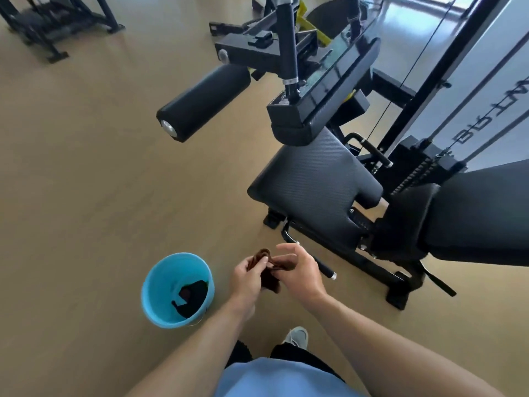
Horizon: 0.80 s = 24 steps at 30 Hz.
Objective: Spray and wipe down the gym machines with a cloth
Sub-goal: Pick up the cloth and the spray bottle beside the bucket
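A small dark brown cloth (267, 275) is bunched between both my hands, low in the middle of the view. My left hand (246, 279) grips its left side with curled fingers. My right hand (299, 272) pinches its right side, index finger lifted. A black gym machine stands to the right, with a padded seat (315, 184), a foam roller pad (203, 103) and a padded backrest (481, 213). No spray bottle is in view.
A light blue bucket (160, 285) stands on the tan floor left of my hands, with a dark cloth in it. The machine's base bar and a short handle (325, 267) lie just right of my hands. Another black machine frame (54, 21) is at far top left.
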{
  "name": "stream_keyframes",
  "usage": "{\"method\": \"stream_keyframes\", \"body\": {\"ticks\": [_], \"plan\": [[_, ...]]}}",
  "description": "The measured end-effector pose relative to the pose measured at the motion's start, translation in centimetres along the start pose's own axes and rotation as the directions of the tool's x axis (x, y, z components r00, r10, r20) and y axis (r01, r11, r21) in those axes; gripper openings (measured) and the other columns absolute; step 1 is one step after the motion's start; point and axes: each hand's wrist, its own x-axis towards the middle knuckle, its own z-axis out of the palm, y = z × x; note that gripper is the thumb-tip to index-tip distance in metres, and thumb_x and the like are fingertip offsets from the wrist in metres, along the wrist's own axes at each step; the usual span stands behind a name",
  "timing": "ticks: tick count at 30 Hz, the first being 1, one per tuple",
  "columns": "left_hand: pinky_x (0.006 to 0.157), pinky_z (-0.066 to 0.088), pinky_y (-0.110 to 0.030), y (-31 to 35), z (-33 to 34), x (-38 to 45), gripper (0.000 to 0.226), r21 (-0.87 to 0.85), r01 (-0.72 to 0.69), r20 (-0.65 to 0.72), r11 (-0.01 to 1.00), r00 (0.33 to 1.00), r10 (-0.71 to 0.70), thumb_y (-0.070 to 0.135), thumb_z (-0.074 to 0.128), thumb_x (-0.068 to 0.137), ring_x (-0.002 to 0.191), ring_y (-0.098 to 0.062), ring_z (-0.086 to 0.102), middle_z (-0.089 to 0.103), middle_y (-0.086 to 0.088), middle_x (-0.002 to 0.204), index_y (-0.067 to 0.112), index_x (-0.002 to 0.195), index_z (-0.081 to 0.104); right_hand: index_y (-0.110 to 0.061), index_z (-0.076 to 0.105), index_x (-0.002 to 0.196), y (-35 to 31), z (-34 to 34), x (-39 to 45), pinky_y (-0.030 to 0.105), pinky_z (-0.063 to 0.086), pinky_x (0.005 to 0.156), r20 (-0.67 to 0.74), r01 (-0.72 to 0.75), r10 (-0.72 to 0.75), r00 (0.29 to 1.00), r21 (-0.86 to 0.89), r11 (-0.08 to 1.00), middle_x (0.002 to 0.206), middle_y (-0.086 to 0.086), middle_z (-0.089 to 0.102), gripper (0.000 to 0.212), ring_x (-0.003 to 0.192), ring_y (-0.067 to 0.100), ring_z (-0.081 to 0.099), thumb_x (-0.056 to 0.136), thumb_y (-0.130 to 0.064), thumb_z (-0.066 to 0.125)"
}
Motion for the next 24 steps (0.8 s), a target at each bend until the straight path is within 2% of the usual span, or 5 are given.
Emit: {"method": "stream_keyframes", "body": {"ticks": [6, 11, 16, 20, 24], "plan": [[0.057, 0.056, -0.025, 3.8, -1.0, 2.7, 0.019, 0.038, 0.033, 0.233, 0.999, 0.972, -0.041, 0.01, 0.054, 0.102, 0.078, -0.02, 0.073, 0.074, -0.02, 0.1, 0.006, 0.109, 0.072, -0.029, 0.065, 0.126, -0.7, -0.6, 1.1, 0.018, 0.055, 0.083, -0.028, -0.051, 0.058, 0.998, 0.195, 0.98, 0.118, -0.007, 0.076, 0.038, 0.11, 0.007, 0.071, 0.095, -0.007, 0.069], [0.069, 0.058, -0.036, 6.1, -0.9, 4.0, 0.025, 0.148, 0.012, 0.428, 0.989, 0.901, -0.075, 0.009, 0.053, 0.099, 0.082, -0.032, 0.069, 0.072, -0.027, 0.096, 0.0, 0.107, 0.074, -0.027, 0.072, 0.117, -0.5, 1.6, 0.1, 0.014, 0.052, 0.083, -0.181, -0.002, 0.018, 0.983, 0.088, 0.996, 0.106, -0.011, 0.078, 0.029, 0.1, 0.0, 0.071, 0.092, -0.012, 0.076], [0.051, 0.051, -0.021, 8.4, -2.0, 5.6, 0.016, 0.354, -0.247, 0.478, 0.902, 0.877, 0.053, 0.008, 0.057, 0.099, 0.064, -0.018, 0.068, 0.072, -0.007, 0.073, 0.003, 0.093, 0.071, -0.022, 0.076, 0.095, -1.4, 2.5, 0.3, 0.011, 0.047, 0.071, -0.41, -0.022, 0.022, 0.912, 0.005, 1.0, 0.088, -0.009, 0.077, 0.006, 0.083, 0.0, 0.068, 0.097, -0.026, 0.073], [0.062, 0.054, -0.025, 8.7, -3.6, 7.1, 0.011, 0.442, -0.473, 0.591, 0.762, 0.793, 0.149, 0.018, 0.061, 0.1, 0.074, -0.02, 0.071, 0.073, -0.005, 0.083, 0.013, 0.094, 0.069, -0.017, 0.07, 0.091, -2.3, 3.7, -0.3, 0.015, 0.05, 0.069, -0.455, -0.002, -0.011, 0.89, -0.028, 1.0, 0.084, -0.003, 0.075, 0.012, 0.078, 0.006, 0.067, 0.099, -0.026, 0.07], [0.065, 0.047, -0.011, 8.7, -4.4, 7.6, 0.01, 0.441, -0.585, 0.69, 0.681, 0.706, 0.159, 0.022, 0.061, 0.101, 0.084, -0.012, 0.066, 0.071, 0.002, 0.086, 0.017, 0.097, 0.068, -0.014, 0.068, 0.092, -3.0, 4.5, -0.9, 0.024, 0.059, 0.068, -0.529, -0.005, 0.003, 0.849, -0.002, 1.0, 0.081, -0.002, 0.075, 0.012, 0.077, 0.009, 0.072, 0.098, -0.024, 0.072]]}}
